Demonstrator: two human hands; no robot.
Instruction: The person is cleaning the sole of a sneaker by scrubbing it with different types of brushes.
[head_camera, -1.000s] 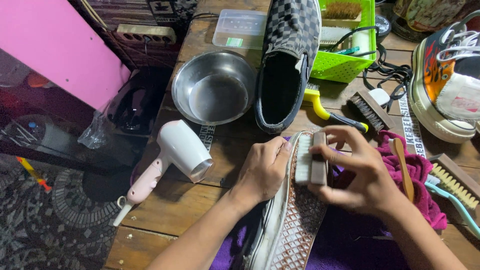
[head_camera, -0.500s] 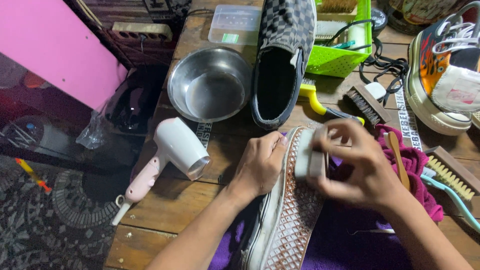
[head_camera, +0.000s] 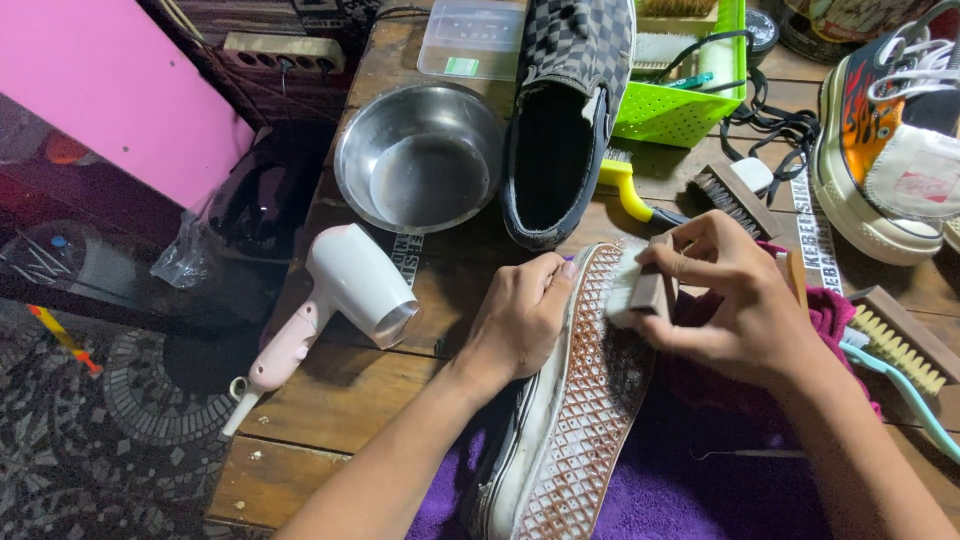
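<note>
My left hand (head_camera: 520, 320) clamps the upturned shoe (head_camera: 570, 420) on the purple towel (head_camera: 680, 490) at 6 o'clock. My right hand (head_camera: 735, 300) grips the scrub brush (head_camera: 640, 290) at the sole's toe; foam covers the sole, rinsing remains. Steel bowl (head_camera: 420, 160) stands at 11 o'clock.

Both hands (head_camera: 520, 320) and forearms are bare, without sleeves, rings or watch.

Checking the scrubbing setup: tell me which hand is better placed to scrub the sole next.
Right. The right hand already holds the brush on the upturned sole; the left hand grips the shoe's edge.
</note>
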